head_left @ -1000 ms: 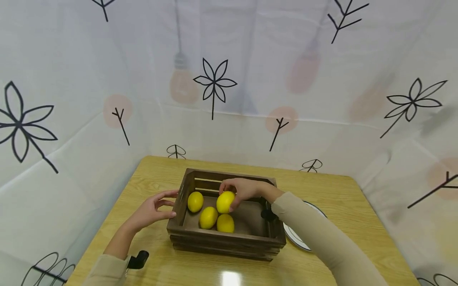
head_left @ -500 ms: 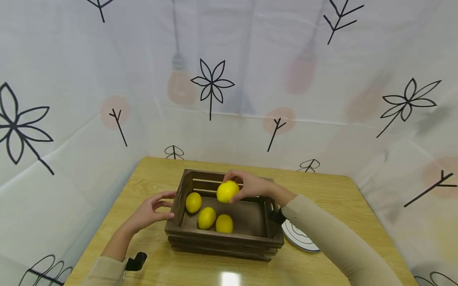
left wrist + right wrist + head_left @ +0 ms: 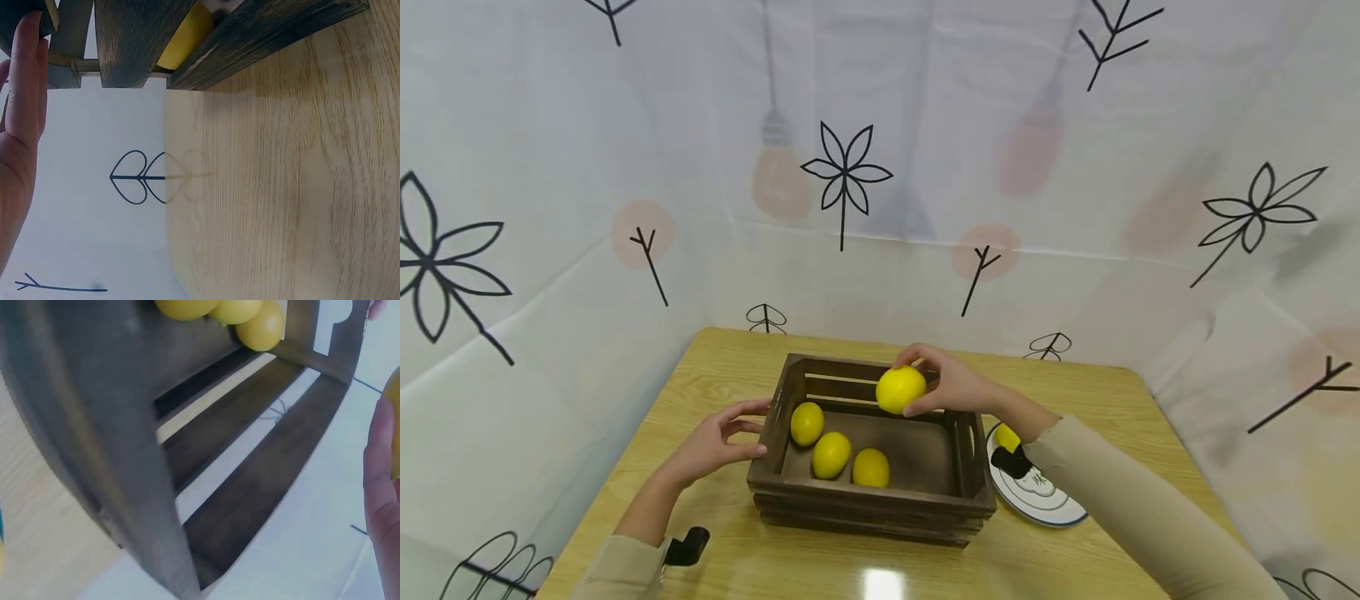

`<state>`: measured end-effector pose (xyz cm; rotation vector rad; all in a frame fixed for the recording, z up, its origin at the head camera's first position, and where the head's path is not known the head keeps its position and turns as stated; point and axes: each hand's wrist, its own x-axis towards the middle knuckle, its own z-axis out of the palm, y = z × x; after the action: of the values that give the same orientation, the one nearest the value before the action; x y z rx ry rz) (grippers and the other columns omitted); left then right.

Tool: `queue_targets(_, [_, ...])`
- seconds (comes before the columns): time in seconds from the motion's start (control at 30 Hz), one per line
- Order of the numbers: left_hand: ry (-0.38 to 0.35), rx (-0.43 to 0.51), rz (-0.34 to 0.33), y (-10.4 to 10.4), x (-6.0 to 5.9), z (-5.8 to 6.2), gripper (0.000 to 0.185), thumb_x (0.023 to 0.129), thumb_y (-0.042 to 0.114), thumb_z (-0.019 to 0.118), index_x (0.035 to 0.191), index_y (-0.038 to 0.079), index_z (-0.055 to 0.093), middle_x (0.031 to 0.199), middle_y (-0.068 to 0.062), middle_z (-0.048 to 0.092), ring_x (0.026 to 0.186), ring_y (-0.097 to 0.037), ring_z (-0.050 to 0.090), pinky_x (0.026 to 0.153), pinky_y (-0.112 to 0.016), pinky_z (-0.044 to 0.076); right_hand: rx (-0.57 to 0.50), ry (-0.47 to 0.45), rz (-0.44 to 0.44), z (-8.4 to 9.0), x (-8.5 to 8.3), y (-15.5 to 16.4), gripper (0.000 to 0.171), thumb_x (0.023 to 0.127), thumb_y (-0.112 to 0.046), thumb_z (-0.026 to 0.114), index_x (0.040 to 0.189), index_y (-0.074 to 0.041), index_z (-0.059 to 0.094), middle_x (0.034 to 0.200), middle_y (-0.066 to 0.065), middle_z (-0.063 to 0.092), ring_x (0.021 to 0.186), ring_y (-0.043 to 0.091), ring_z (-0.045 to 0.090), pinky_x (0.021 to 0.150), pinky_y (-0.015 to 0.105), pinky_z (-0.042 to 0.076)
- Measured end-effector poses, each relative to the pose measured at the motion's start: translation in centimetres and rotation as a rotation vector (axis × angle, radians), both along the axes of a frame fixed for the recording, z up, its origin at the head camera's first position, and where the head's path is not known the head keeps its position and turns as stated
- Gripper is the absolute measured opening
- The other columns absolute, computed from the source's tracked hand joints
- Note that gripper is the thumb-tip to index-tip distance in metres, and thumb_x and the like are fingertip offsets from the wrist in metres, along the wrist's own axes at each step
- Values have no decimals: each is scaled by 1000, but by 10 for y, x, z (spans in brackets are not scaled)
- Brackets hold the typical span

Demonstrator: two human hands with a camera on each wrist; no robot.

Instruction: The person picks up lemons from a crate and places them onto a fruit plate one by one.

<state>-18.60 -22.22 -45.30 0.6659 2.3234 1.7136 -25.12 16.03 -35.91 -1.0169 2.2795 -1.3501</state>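
A person's right hand (image 3: pixel 951 383) pinches a lemon (image 3: pixel 900 390) between thumb and fingers, held up near the far wall of a slatted crate (image 3: pixel 865 517) on a wooden table (image 3: pixel 805 567). The thumb faces the fingers across the fruit, likely because a round shape offers nothing else to grip. The left hand (image 3: pixel 718 442), fingers spread and nearly straight, rests against the crate's left end, apparently to steady it. Three other lemons (image 3: pixel 831 455) lie inside, towards the left and front, where the walls probably keep them from rolling off. A plate (image 3: pixel 1042 504) sits just beside the crate's right end, perhaps for easy reach; on it is a yellow object (image 3: pixel 1007 438), partly hidden by the black wrist camera (image 3: pixel 1011 461).

Only the head view shows the plate's printed centre. The left wrist view adds a lemon glimpsed through a gap between slats. The right wrist view looks along the crate to the cut-out in its left end, but crops the held lemon at the frame's edge.
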Motion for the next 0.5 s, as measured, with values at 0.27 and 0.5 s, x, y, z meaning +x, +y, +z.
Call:
queue_targets(0.27, [-9,7,15,0,0,0,63,84,13,71,139,7,42,138,-18,40,109,-19,54,81,-33,49,-33,-1,-33,4,7,18,53,71,-5,81,115,-8,51,123,11,44,99,29,52,80,34,51])
queue_targets(0.5, [0,-1,7,0,-1,-2,62,85,13,69,140,7,42,137,-19,40,110,-22,53,81,-34,49,-47,18,-90,5,13,35,52,71,-4,80,113,-8,51,124,14,44,100,32,49,77,36,52])
